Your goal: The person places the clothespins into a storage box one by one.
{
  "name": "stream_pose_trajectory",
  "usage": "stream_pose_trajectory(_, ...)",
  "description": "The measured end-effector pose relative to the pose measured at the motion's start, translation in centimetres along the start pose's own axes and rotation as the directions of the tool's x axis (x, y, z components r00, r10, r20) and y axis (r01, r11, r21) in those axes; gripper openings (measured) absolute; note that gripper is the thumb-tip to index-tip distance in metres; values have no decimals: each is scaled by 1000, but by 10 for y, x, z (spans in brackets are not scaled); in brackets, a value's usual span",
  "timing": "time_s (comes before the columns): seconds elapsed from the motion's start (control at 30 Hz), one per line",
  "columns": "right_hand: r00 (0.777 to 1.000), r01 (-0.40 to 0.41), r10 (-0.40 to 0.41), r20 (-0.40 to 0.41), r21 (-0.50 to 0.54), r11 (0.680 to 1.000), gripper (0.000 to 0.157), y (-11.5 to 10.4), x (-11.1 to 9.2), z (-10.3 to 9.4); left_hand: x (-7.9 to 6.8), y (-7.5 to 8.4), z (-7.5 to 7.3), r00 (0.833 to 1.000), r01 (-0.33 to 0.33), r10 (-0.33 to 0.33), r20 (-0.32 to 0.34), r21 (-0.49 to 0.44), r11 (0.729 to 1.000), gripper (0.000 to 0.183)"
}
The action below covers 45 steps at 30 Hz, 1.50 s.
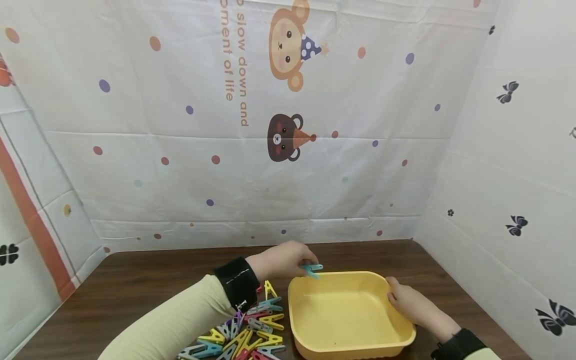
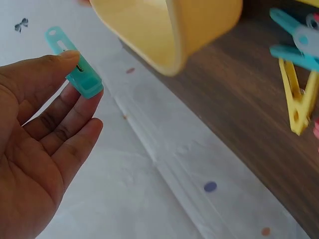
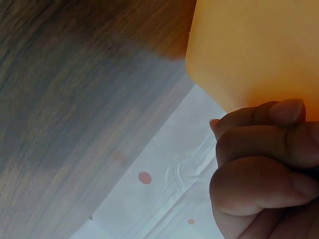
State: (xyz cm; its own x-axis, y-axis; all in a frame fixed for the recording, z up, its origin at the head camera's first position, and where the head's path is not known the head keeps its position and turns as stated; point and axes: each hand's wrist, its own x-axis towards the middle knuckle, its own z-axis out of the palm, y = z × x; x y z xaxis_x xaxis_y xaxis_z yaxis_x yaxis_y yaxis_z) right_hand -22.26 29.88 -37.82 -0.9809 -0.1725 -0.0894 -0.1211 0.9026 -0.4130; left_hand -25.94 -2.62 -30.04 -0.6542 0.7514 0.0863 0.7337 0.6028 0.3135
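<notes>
My left hand [image 1: 288, 259] pinches a teal clothespin [image 1: 312, 269] between thumb and fingers, just above the far left corner of a yellow plastic basin [image 1: 297, 320]. The left wrist view shows the clothespin [image 2: 82, 74] at the fingertips, with the other fingers loosely bent. My right hand [image 1: 411, 302] grips the basin's right rim, thumb over the inner side. Curled fingers [image 3: 249, 184] lie against the basin's outer wall [image 3: 249, 50] in the right wrist view. No clothespins show inside the basin. Left of it lies a loose pile of clothespins [image 1: 270, 338] in several colours, partly behind my left forearm.
A dark brown wooden table [image 1: 148, 280] carries everything. A white printed sheet [image 1: 234, 190] stands up behind its far edge, and another sheet [image 1: 490, 200] rises along the right side.
</notes>
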Motion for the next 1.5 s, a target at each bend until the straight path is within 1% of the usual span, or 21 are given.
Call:
stream_pose_trajectory(0.07,1000,-3,3,-1,-3,1000,48,0,0,1,2,4,3,1000,-13,13,6,25,1000,22)
stream_pose_trajectory(0.17,1000,-13,13,-4,2,1000,48,-1,0,1,5,9,10,1000,-12,11,19,44,999,25)
stream_pose_trajectory(0.3,1000,-14,14,-7,3,1000,48,0,-1,1,8,15,20,999,-21,19,43,52,998,27)
stream_pose_trajectory(0.53,1000,-18,18,6,16,1000,49,1,-1,1,14,22,39,993,-62,54,103,72,996,27)
stream_pose_trajectory(0.73,1000,-23,23,9,12,1000,49,0,-1,0,14,28,50,986,-80,63,156,105,991,29)
stream_pose_trajectory(1.1,1000,-18,18,17,27,999,49,1,-1,0,13,27,66,972,-117,65,225,228,967,30)
stream_pose_trajectory(1.2,1000,-24,24,18,29,999,49,1,-1,0,14,29,66,966,-125,66,251,228,966,29)
stream_pose_trajectory(1.3,1000,-23,23,15,21,1000,49,1,-1,0,17,34,60,961,-129,67,267,222,967,28)
stream_pose_trajectory(1.4,1000,-20,20,15,22,1000,49,2,-1,0,24,41,53,963,-138,71,260,248,959,26)
stream_pose_trajectory(1.5,1000,-23,23,11,39,999,49,2,0,0,32,46,51,964,-158,86,251,282,946,24)
